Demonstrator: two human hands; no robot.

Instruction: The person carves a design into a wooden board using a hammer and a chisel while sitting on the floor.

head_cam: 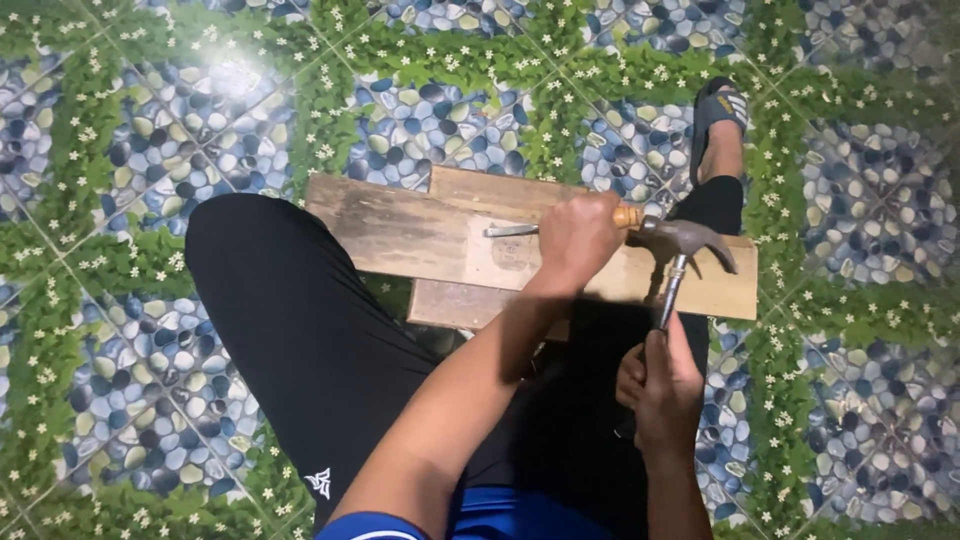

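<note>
Left hand [575, 240] clenched on wooden-handled steel chisel [520, 230] laid across the weathered brown wooden boards [400, 230], right hand [662, 385] grasping metal claw hammer [685, 245] at chisel butt near boards' right edge: striking step, calls for square blow.

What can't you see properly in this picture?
- Head view: the chisel's wooden handle is mostly covered by the left hand.
- The hammer's grip is hidden inside the right hand.
- The lower plank's near edge disappears behind the left forearm and black-clad legs.
</note>
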